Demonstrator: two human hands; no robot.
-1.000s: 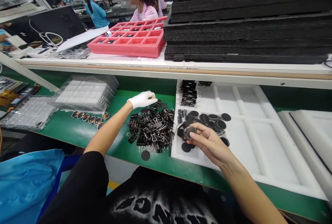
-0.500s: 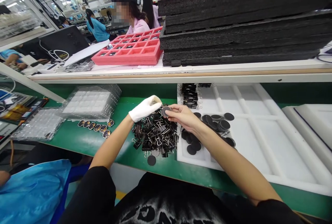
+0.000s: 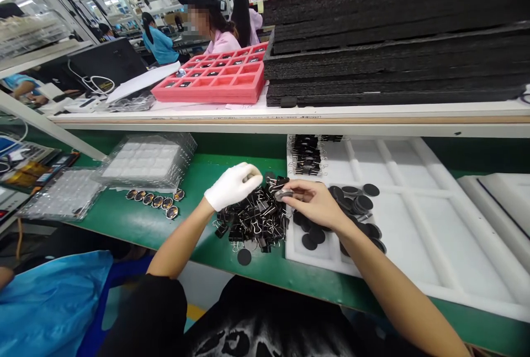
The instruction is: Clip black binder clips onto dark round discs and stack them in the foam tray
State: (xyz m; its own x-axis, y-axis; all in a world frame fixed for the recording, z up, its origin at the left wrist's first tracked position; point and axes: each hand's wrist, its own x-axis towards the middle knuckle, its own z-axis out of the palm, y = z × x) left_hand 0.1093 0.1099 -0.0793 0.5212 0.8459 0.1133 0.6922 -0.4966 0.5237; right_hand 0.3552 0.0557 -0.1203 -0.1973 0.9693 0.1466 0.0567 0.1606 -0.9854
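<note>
My left hand (image 3: pixel 235 185), in a white glove, hovers over the left side of a heap of black binder clips (image 3: pixel 259 216). Its thumb and fingers are pinched together, and whatever sits between them is hidden. On the heap's right side, my right hand (image 3: pixel 317 202) is bare and grips a small round disc (image 3: pixel 284 195) at its edge, tilted, between thumb and fingers. A loose black disc (image 3: pixel 244 257) lies on the green bench at the front of the heap. More black discs (image 3: pixel 351 205) are scattered in the white foam tray beneath my right forearm.
The white foam tray (image 3: pixel 430 224) has binder clips (image 3: pixel 306 154) lined up at its back left. Several round lens-like parts (image 3: pixel 157 201) lie left, before stacked clear plastic trays (image 3: pixel 143 161). A shelf edge (image 3: pixel 265 128) crosses above, bearing a pink foam tray (image 3: pixel 211 92) and black foam sheets (image 3: pixel 393 64).
My hands have moved apart: the right one has drawn right and down with the disc, now tilted. My left hand stays pinched over the heap. The whole view has shifted slightly.
</note>
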